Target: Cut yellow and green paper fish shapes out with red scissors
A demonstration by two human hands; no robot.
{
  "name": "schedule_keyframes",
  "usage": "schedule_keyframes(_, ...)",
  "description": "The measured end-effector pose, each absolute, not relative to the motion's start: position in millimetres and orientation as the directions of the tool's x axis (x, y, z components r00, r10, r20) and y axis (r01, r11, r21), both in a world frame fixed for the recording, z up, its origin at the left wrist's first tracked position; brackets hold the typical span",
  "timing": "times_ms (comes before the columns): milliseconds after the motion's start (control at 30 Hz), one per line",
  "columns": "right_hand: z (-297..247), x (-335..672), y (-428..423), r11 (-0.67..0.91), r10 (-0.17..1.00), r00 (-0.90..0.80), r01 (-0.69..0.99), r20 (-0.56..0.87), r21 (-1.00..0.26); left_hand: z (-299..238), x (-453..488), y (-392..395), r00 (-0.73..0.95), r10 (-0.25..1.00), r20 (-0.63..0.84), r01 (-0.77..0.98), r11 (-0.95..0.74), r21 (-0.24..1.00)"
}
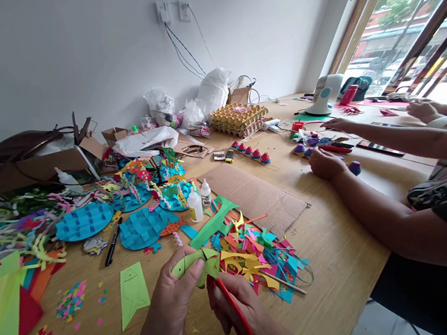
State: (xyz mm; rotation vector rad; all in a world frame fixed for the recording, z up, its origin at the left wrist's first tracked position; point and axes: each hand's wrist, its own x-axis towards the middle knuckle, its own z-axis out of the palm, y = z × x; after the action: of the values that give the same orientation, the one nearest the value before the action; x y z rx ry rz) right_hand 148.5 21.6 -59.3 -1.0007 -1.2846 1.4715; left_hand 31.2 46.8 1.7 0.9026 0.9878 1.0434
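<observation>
Between the thumb and fingers of my left hand (172,296) is a light green paper fish (188,262), partly cut out, with dark drawn lines on it. My right hand (240,302) grips red-handled scissors (236,314), their blades up against the tail end of the paper and mostly hidden. Left of my hands lies another green paper piece (132,288) with a fish outline drawn on it. Just beyond my right hand spreads a heap of colourful paper scraps (255,253). A black marker (113,242) rests beside the blue paper discs (141,227).
Two glue bottles (195,205) stand behind my hands, near a cardboard sheet (253,194). Coloured paper sheets (0,307) and confetti (72,301) lie at left. Egg trays (239,119) sit by the wall. At right, a co-worker's arms (362,201) reach over the table.
</observation>
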Motion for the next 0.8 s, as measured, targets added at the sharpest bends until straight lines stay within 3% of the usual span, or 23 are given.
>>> schedule_keyframes(400, -50.9, 148.5, 19.8, -0.070, 0.969, -0.240, -0.074, -0.050, -0.995, 7.9, 26.9, 49.1, 0.241, 0.937, -0.252, -0.218, 0.305, 0.927)
schedule_keyframes(800, -55.8, 147.0, 21.4, -0.044, 0.960, -0.280, -0.108, -0.012, -0.993, 3.6, 26.8, 49.0, 0.191, 0.962, -0.195, -0.172, 0.228, 0.958)
